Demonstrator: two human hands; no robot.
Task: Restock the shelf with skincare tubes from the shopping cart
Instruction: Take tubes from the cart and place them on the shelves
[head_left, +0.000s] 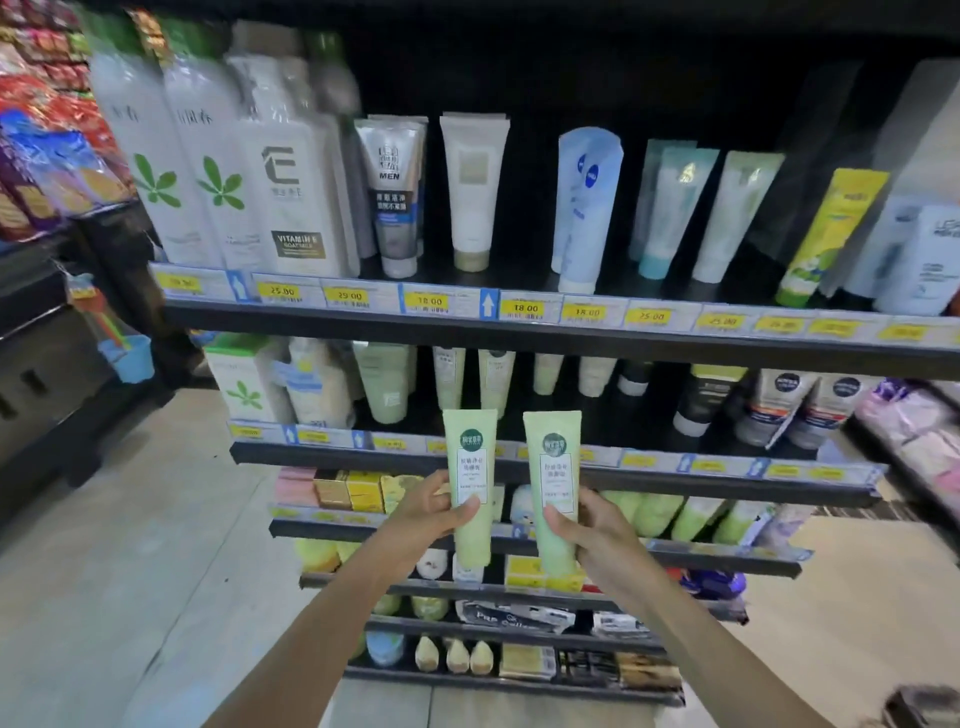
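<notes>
Head view, the only one. The person stands facing the shelf unit, both arms raised, one pale green skincare tube in each hand, caps down and crimped ends up.

Left hand (434, 512) wraps the left green tube (470, 480) around its lower half, thumb across the front label, fingers behind. Right hand (592, 530) grips the right green tube (553, 486) the same way, thumb on the front. Both tubes are upright, side by side, apart from each other, labels facing out, probably so they go in face-forward.

Landmark: second shelf (519, 470) with its price-tag strip. Both tubes are held in front of that strip, tops reaching just above it. Just behind and above the strip stands a row of matching pale green tubes (449, 376), caps down as well, so that slot looks like the target. Neither held tube is on the shelf yet.

Above the second shelf, the top shelf (519, 322) carries lotion bottles and assorted tubes. Below it, rows of soap boxes and packets.

The shopping cart is not clearly in view; a dark object at the bottom-right corner can't be identified.

Next likely step: lift both over the strip and stand them in the row.
</notes>
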